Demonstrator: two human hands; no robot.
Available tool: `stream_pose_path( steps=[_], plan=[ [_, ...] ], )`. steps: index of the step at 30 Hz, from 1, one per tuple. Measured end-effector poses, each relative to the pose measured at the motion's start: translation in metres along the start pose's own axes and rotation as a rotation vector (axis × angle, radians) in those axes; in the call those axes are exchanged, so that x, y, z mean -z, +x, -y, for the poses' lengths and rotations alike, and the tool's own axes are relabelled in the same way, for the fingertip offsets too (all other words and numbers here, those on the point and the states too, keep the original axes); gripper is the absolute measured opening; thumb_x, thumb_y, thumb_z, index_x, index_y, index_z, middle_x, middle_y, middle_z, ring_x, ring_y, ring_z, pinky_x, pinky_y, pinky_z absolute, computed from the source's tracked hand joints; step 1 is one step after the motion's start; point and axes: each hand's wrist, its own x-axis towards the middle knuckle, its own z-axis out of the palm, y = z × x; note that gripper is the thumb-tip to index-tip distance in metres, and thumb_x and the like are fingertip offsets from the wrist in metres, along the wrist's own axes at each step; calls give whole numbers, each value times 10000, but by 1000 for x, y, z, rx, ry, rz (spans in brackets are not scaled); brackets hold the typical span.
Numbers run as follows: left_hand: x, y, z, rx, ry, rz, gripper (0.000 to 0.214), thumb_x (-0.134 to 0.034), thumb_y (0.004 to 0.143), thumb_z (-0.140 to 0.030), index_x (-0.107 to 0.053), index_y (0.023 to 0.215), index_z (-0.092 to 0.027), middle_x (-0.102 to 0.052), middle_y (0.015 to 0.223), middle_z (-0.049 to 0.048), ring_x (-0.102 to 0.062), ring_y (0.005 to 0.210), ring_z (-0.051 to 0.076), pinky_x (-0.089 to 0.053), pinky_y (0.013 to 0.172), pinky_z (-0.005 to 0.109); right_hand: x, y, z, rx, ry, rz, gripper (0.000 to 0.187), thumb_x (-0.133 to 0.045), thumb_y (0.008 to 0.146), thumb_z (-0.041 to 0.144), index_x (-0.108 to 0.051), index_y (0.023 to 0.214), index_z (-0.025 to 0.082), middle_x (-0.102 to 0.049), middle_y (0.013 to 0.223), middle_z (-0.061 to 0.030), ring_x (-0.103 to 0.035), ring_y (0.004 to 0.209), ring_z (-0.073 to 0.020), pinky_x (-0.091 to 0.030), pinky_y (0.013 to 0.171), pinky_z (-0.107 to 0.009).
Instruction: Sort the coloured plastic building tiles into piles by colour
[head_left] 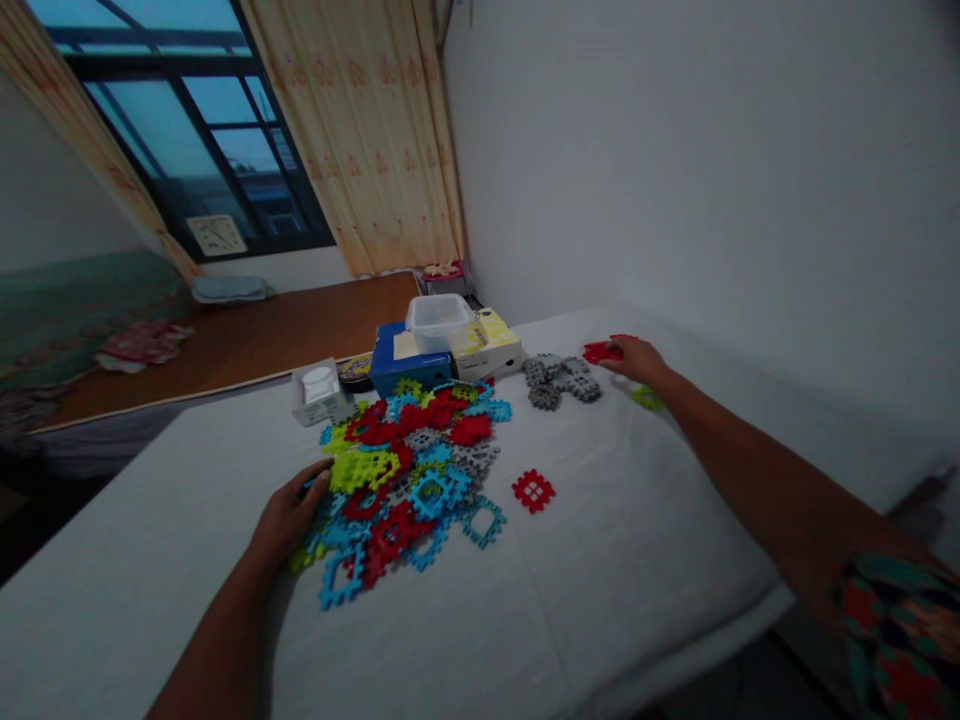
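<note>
A heap of interlocking plastic tiles (409, 465) in blue, red, lime and grey lies on the white sheet (615, 560). My left hand (289, 515) rests at the heap's left edge, fingers curled against the blue and lime pieces. My right hand (636, 362) reaches far right and is closed on a red tile (602, 351) near the wall. A small cluster of grey tiles (559, 380) sits just left of that hand. A lime tile (646, 398) lies under my right wrist. One red tile (533, 490) lies alone right of the heap.
Behind the heap stand a blue box (401, 368), a yellow-white box (487, 345), a clear plastic tub (437, 320) on top, and a small white container (319, 392). A wooden platform (247, 335), a curtain (375, 130) and a window lie beyond.
</note>
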Motion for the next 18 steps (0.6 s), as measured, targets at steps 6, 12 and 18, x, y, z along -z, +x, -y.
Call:
stream_pose_path(
  steps=[6, 12, 18],
  plan=[
    [1, 0, 0, -7, 25, -8, 668, -449, 800, -634, -682, 1228, -178, -752, 1089, 95, -713, 932, 276, -559, 816, 325, -18, 27, -48, 1, -202, -28, 478, -664, 818, 362, -652, 1226, 113, -691, 1157, -163, -589, 1036, -283, -430, 878, -348],
    [3, -2, -4, 32, 36, 21, 674, -428, 820, -624, -661, 1260, -169, -742, 1125, 98, -707, 974, 266, -547, 866, 327, -38, 57, -34, 186, -233, 86, 471, -645, 809, 272, -621, 1267, 167, -648, 1256, -125, -549, 1138, -264, -419, 964, -354],
    [4, -4, -6, 27, 1, 7, 673, -452, 802, -625, -672, 1239, -162, -736, 1145, 99, -700, 1002, 268, -546, 875, 322, -44, 69, -27, 230, -254, 237, 467, -649, 819, 305, -631, 1283, 261, -648, 1265, -103, -538, 1178, -290, -427, 976, -421]
  ],
)
